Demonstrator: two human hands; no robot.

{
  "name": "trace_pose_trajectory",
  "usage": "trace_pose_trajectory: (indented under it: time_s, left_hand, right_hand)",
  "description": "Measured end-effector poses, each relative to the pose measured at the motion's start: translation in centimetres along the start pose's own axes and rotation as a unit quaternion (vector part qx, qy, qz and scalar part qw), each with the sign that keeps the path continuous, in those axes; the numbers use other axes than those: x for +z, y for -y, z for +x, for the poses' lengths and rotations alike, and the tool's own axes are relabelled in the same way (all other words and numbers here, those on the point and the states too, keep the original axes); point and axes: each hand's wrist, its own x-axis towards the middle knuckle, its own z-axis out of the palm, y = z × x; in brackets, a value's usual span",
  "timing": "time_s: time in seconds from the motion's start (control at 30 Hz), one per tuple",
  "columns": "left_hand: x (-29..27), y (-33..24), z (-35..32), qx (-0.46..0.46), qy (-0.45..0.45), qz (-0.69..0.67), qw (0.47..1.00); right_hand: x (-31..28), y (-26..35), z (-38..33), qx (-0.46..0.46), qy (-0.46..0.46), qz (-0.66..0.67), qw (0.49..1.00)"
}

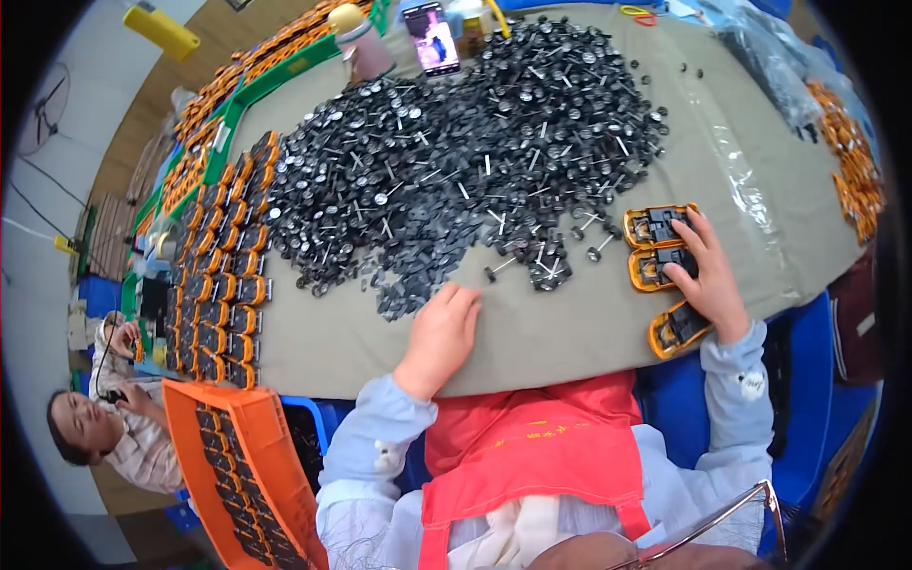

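My left hand (442, 334) is at the near edge of a heap of small flat black plastic pieces (418, 256). Its fingers are bent down and pressed together, and whatever they may pinch is hidden. At the right, my right hand (708, 283) lies with fingers apart across upturned orange-and-black toy car bodies. Its fingertips touch the far car body (655, 226) and the middle car body (655, 269). A third car body (677, 329) sits at an angle nearest me, partly under the hand. Black wheels on metal axles (560, 114) are heaped around the flat pieces.
Rows of orange-and-black car bodies (220, 285) stand at the left, above an orange crate (271, 456) of similar parts. A phone (432, 40) and a pink bottle (363, 47) stand at the back. Orange parts (845, 161) lie far right. Another person (123, 418) sits at the left.
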Motion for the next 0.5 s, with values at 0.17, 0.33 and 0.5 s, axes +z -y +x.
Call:
trace_pose_trajectory:
  time_s: [0.17, 0.33, 0.5]
  left_hand:
    - [1.0, 0.6, 2.6, -0.002, -0.005, -0.063, 0.998]
    - [1.6, 1.5, 2.6, 0.060, 0.018, -0.051, 0.997]
    - [0.5, 1.0, 1.1, 0.081, -0.005, -0.079, 0.994]
  right_hand:
    - [2.5, 3.6, 0.5, 0.045, -0.066, 0.006, 0.997]
    - [0.5, 4.1, -1.3, -0.056, -0.065, 0.031, 0.996]
    - [-0.7, 7.0, -6.3, -0.117, 0.072, 0.027, 0.990]
